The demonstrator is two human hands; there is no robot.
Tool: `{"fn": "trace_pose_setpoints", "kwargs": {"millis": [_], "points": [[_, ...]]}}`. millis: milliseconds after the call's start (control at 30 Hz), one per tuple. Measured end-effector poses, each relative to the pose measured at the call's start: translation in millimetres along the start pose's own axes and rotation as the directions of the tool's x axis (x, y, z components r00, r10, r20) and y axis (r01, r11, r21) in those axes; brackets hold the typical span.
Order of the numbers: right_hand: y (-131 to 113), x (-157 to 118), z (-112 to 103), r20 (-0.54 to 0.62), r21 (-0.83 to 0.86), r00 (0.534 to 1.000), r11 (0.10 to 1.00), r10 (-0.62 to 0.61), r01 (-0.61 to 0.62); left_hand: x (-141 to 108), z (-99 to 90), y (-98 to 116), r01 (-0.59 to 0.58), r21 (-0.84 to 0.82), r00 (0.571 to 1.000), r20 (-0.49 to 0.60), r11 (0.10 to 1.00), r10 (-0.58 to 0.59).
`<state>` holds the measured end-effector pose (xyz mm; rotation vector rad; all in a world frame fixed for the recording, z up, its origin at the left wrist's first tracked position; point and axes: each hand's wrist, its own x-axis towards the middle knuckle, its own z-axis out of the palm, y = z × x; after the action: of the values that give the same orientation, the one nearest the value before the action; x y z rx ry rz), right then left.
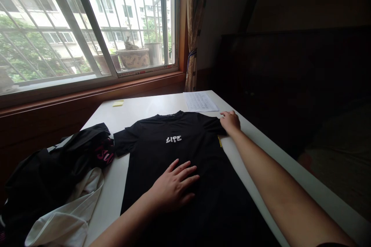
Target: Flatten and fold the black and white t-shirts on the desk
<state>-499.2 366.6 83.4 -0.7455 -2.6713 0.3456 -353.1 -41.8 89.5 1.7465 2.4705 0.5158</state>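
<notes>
A black T-shirt [150,154] is spread flat, collar away from me, with white lettering [173,139] on its chest. My left hand [177,185] lies on the middle of the shirt, palm down and fingers apart. At the end of the right sleeve is my right hand [231,122], its fingers bent and closed on the sleeve's edge; the thumb is mostly hidden. The left sleeve [124,142] lies out toward a heap of clothes. The shirt's lower part runs into dark shadow near me.
Black clothes [55,166] with pink lettering and a white garment [66,220] are piled on the left of the white table [139,106]. A printed sheet [200,101] and a yellow sticky note [118,103] lie at the far end. Beyond are a barred window [87,27] and a curtain [193,27].
</notes>
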Motion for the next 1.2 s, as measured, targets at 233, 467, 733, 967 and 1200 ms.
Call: {"fn": "trace_pose_setpoints", "kwargs": {"millis": [233,467,733,967,1200], "points": [[-26.7,9.8,12.3,0.086,-0.095,0.966,0.963,-0.244,0.252,0.7,-1.6,1.5,0.014,-0.015,1.000,0.012,1.000,-0.014],[-47.3,9.8,5.9,-0.044,-0.191,0.941,0.927,-0.336,0.322,0.1,0.8,-0.1,0.018,-0.021,1.000,0.019,1.000,-0.017],[-78.9,-17.7,15.0,-0.088,-0.133,0.913,0.913,-0.399,0.386,0.8,1.2,-1.6,0.008,-0.015,1.000,0.010,1.000,-0.008],[-85.9,-48.1,46.1,0.152,0.005,0.875,0.886,-0.459,0.464,1.1,1.5,-1.6,0.008,-0.009,1.000,0.024,1.000,-0.007],[-26.7,-18.1,44.1,0.232,-0.020,0.943,0.968,-0.238,0.249,0.2,2.7,-1.0,0.005,-0.004,1.000,0.015,1.000,-0.005]]}}
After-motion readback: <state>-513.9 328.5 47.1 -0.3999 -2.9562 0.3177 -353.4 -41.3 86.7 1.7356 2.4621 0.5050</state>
